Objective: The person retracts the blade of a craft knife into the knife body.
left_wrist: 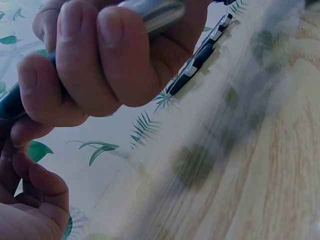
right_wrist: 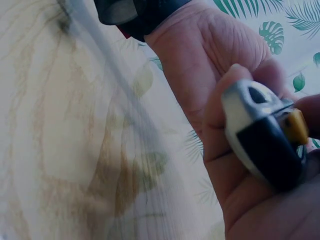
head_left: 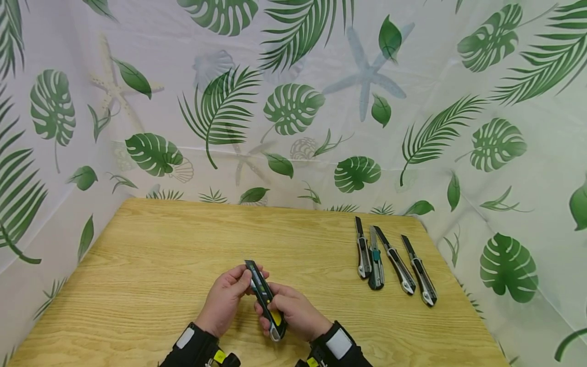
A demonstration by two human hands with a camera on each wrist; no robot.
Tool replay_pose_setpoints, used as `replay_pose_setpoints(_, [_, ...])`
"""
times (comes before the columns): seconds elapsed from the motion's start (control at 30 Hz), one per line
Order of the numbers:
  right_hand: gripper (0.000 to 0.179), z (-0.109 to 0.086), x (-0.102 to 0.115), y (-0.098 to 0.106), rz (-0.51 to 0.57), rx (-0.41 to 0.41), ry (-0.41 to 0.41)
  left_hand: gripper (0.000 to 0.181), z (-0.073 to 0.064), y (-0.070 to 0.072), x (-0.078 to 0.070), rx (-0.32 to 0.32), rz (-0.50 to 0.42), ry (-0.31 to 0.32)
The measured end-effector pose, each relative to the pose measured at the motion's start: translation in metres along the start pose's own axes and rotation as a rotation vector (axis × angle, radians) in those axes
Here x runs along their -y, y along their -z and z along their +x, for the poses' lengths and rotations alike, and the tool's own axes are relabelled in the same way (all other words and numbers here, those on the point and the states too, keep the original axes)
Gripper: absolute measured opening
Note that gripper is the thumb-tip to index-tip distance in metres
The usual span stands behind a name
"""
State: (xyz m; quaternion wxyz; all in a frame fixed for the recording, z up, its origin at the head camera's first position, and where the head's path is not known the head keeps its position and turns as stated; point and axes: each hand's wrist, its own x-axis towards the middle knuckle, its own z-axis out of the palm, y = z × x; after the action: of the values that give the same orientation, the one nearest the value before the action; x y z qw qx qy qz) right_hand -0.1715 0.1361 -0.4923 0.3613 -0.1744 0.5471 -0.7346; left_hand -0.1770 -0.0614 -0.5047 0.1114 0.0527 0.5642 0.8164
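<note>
A black utility knife (head_left: pixel 261 288) with a yellow slider and a silver butt is held over the wooden table. My left hand (head_left: pixel 224 299) pinches its front end between thumb and fingers. My right hand (head_left: pixel 299 312) grips the rear of the handle, its thumb near the yellow part. In the left wrist view, the right hand's curled fingers (left_wrist: pixel 87 60) wrap the handle, and the silver butt (left_wrist: pixel 165 14) sticks out above. The right wrist view shows that butt up close, beside the yellow slider (right_wrist: pixel 296 126).
Several other utility knives lie in a loose row at the table's right: a short one (head_left: pixel 363 255), one with a teal slider (head_left: pixel 376 265), and more grey-and-black ones (head_left: pixel 400 268). Leaf-patterned sheeting (head_left: pixel 293 188) rises behind the wooden table (head_left: pixel 151 255) and at both sides.
</note>
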Motion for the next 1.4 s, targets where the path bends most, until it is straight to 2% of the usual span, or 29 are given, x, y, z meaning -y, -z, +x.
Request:
replay_pose_setpoints(0.37, [0.06, -0.001, -0.002, 0.0, 0.018, 0.097, 0.041, 0.046, 0.0, 0.001, -0.002, -0.004, -0.015, 0.004])
replay_pose_setpoints(0.5, [0.06, -0.001, -0.001, -0.003, 0.009, 0.072, 0.042, 0.048, 0.001, 0.002, -0.002, 0.006, 0.002, 0.0])
replay_pose_setpoints(0.63, [0.055, 0.001, -0.001, -0.007, -0.012, -0.001, 0.04, 0.045, 0.002, 0.001, -0.003, -0.021, 0.041, -0.015])
replay_pose_setpoints(0.73, [0.045, 0.003, -0.002, -0.009, 0.011, -0.088, 0.051, 0.042, 0.002, -0.004, -0.001, -0.1, 0.185, -0.057])
replay_pose_setpoints(0.9, [0.044, 0.004, 0.002, -0.009, 0.045, -0.257, 0.111, 0.053, -0.007, -0.025, 0.004, -0.261, 0.593, -0.143])
replay_pose_setpoints(1.07, [0.053, 0.004, 0.004, -0.01, 0.074, -0.329, 0.162, 0.056, -0.018, -0.045, 0.01, -0.26, 0.876, -0.229])
replay_pose_setpoints(1.2, [0.057, 0.004, 0.004, -0.012, 0.118, -0.307, 0.164, 0.051, -0.02, -0.051, 0.011, -0.264, 0.966, -0.27])
replay_pose_setpoints(1.4, [0.055, 0.004, 0.004, -0.013, 0.104, -0.261, 0.174, 0.043, -0.02, -0.048, 0.009, -0.276, 0.96, -0.264])
